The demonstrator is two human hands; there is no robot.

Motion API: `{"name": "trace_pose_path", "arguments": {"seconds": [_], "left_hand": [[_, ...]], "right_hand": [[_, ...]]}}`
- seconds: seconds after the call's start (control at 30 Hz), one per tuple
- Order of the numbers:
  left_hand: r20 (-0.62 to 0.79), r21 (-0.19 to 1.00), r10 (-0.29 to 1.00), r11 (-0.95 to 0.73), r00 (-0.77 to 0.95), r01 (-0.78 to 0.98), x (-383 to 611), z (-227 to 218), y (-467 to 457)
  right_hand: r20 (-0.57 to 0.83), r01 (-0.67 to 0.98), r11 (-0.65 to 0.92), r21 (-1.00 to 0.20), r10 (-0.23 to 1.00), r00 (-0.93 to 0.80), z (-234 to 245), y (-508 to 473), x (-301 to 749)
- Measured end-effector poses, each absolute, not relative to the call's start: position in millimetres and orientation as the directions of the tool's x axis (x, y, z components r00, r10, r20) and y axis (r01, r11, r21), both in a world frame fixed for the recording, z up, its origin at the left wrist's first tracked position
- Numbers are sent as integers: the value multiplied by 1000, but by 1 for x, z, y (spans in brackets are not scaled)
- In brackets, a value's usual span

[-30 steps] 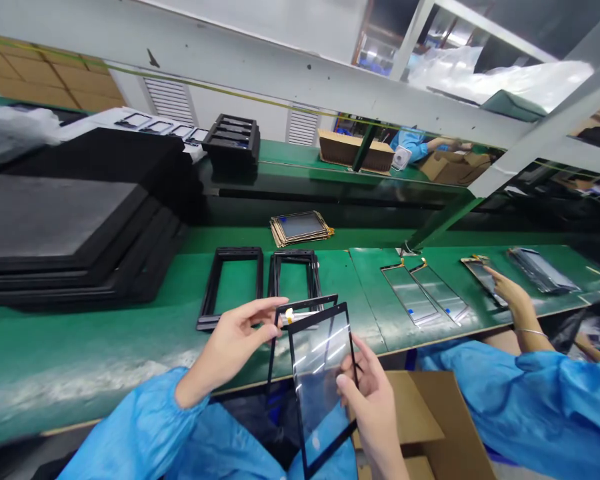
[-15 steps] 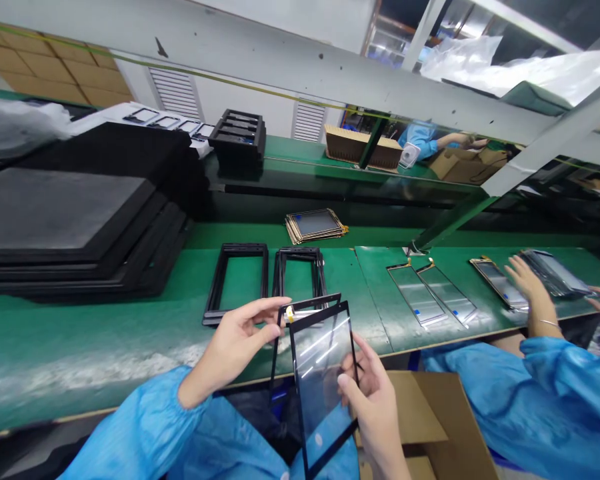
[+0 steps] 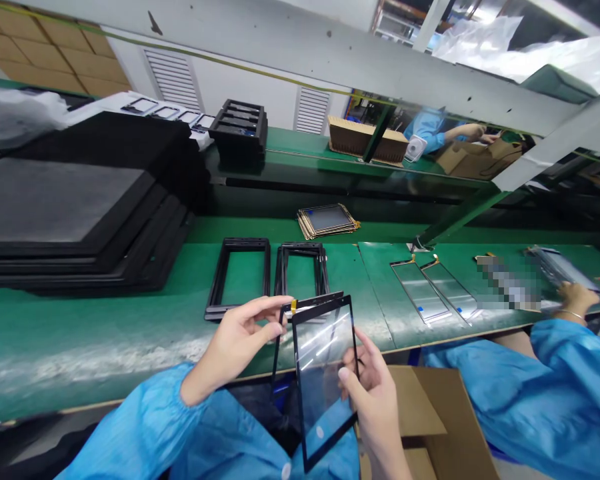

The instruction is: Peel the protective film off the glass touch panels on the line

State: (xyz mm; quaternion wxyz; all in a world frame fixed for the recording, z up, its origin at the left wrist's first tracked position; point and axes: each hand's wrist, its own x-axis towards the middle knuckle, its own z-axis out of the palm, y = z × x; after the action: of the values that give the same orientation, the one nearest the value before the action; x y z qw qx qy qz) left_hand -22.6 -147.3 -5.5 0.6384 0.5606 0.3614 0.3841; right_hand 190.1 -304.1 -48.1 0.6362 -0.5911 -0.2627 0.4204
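Note:
Over my lap I hold two black-bordered clear glass panels, one behind the other. My left hand [image 3: 240, 337] pinches the top left corner of the rear panel [image 3: 282, 347], which carries a small yellow tab. My right hand [image 3: 373, 393] grips the right edge of the front panel [image 3: 325, 380], thumb on its face. Both hands are closed on the panels, just in front of the green bench's [image 3: 105, 340] near edge.
Two empty black frames [image 3: 240, 275] lie on the bench beyond my hands. Stacked black trays [image 3: 70, 220] sit left, a stack of panels [image 3: 327, 220] further back, two clear panels [image 3: 433, 290] right. A cardboard box [image 3: 425, 413] is by my right knee. A co-worker in blue [image 3: 555, 380] works at right.
The panels and my hands have barely shifted. The co-worker's hand has drawn back from the panel on the bench towards the right.

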Motion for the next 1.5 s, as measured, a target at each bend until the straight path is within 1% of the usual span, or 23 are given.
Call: {"name": "trace_pose_path", "arguments": {"seconds": [0.23, 0.47, 0.73, 0.83, 0.93, 1.07, 1.3, 1.5], "left_hand": [[-24, 994, 918, 65, 395, -91, -22, 2, -148], [-38, 981, 920, 108, 391, -159, -24, -1, -148], [-7, 994, 897, 55, 442, -97, -27, -2, -151], [-38, 988, 892, 100, 451, -114, -24, -2, -154], [-100, 970, 884, 188, 456, -153, -22, -4, -157], [-170, 938, 866, 288, 469, -192, -21, -7, -160], [-191, 907, 877, 329, 441, -262, -19, -14, -161], [-198, 902, 876, 339, 440, -269, -21, -14, -161]], "right_hand": [[-185, -244, -74, -967, 862, 472, -55, -307, 190], [-178, -257, -54, -965, 854, 488, -49, -304, 186], [-164, -238, -41, -970, 836, 523, -47, -303, 185], [-138, -199, -29, -980, 817, 560, -47, -304, 181], [-107, -133, -31, -991, 786, 610, -49, -304, 174], [-114, -105, -60, -993, 767, 632, -51, -305, 168], [-171, -138, -109, -984, 784, 596, -43, -303, 168], [-165, -118, -117, -986, 775, 610, -36, -302, 167]]}}
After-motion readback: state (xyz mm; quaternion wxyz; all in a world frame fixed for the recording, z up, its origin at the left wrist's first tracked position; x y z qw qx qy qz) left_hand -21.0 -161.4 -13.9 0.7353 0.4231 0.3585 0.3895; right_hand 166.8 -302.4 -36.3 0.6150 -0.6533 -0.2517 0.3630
